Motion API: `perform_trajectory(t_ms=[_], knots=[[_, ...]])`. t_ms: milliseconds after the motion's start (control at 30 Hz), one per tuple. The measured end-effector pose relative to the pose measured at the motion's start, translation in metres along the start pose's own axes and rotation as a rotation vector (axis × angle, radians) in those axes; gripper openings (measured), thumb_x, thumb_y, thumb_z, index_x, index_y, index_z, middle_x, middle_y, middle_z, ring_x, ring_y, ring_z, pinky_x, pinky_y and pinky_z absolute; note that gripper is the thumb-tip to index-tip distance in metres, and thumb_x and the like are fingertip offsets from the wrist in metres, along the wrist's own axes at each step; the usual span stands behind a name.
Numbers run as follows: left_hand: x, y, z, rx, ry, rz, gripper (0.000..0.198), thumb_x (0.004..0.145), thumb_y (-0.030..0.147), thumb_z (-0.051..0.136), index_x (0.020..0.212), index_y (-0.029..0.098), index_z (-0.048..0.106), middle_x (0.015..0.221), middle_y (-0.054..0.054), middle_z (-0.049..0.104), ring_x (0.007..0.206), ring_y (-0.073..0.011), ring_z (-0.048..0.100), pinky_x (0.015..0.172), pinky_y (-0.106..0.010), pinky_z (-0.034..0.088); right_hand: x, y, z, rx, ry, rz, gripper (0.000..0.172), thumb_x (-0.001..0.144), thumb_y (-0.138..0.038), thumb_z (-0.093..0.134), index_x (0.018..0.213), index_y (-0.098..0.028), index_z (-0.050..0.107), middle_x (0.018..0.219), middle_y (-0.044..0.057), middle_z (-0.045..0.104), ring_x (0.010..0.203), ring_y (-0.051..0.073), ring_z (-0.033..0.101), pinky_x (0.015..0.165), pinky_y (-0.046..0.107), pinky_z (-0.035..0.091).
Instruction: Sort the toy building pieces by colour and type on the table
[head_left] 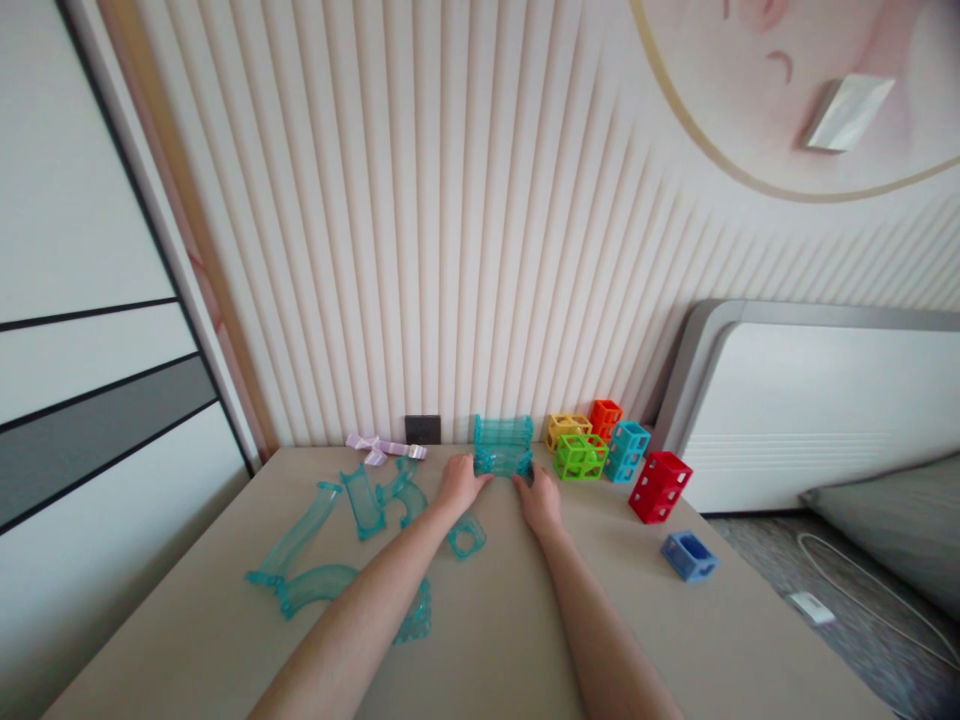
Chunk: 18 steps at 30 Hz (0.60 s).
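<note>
At the back of the table, my left hand (459,484) grips the left end of a translucent teal track piece (503,462). My right hand (538,492) has hold of its right end, thumb toward me. Another teal track piece (503,431) stands behind it against the wall; whether the two are joined, I cannot tell. Left of my hands lie a straight teal track (364,502), a long sloped track (300,535), a curved track (319,585) and a small square teal piece with a round hole (466,537). My left forearm partly covers another teal piece (415,615).
Right of my hands stand open-frame blocks: yellow (566,430), green (580,457), orange (604,417), light blue (627,450) and red (660,487). A blue block (689,556) lies nearer the table's right edge. A lilac ribbon bow (385,448) lies by the ribbed wall.
</note>
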<state>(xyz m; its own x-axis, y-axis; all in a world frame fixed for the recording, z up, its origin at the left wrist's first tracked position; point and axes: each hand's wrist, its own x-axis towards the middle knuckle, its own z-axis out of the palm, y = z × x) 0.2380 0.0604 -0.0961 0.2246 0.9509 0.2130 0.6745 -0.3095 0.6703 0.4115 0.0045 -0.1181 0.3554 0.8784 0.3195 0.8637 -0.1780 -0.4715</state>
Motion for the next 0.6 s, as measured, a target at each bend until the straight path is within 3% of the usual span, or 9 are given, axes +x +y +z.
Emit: perform_trajectory(t_ms=[333, 600], knots=[[0.0, 0.018, 0.0, 0.222, -0.083, -0.013, 0.031, 0.08, 0.04, 0.077, 0.096, 0.015, 0.07, 0.1, -0.015, 0.074, 0.101, -0.0281, 0.068, 0.086, -0.033, 0.048, 0.002, 0.0, -0.002, -0.089, -0.027, 0.098, 0.032, 0.094, -0.032, 0.055, 0.118, -0.015, 0.064, 0.112, 0.017, 0.07, 0.106, 0.029, 0.065, 0.084, 0.032, 0.047], [-0.009, 0.02, -0.011, 0.265, -0.033, 0.041, 0.028, 0.083, 0.037, 0.073, 0.095, 0.013, 0.069, 0.099, -0.016, 0.074, 0.102, -0.0297, 0.068, 0.086, -0.035, 0.05, -0.003, -0.006, -0.009, -0.121, -0.034, 0.082, 0.03, 0.094, -0.035, 0.054, 0.115, -0.015, 0.064, 0.113, 0.016, 0.069, 0.108, 0.029, 0.064, 0.086, 0.032, 0.046]])
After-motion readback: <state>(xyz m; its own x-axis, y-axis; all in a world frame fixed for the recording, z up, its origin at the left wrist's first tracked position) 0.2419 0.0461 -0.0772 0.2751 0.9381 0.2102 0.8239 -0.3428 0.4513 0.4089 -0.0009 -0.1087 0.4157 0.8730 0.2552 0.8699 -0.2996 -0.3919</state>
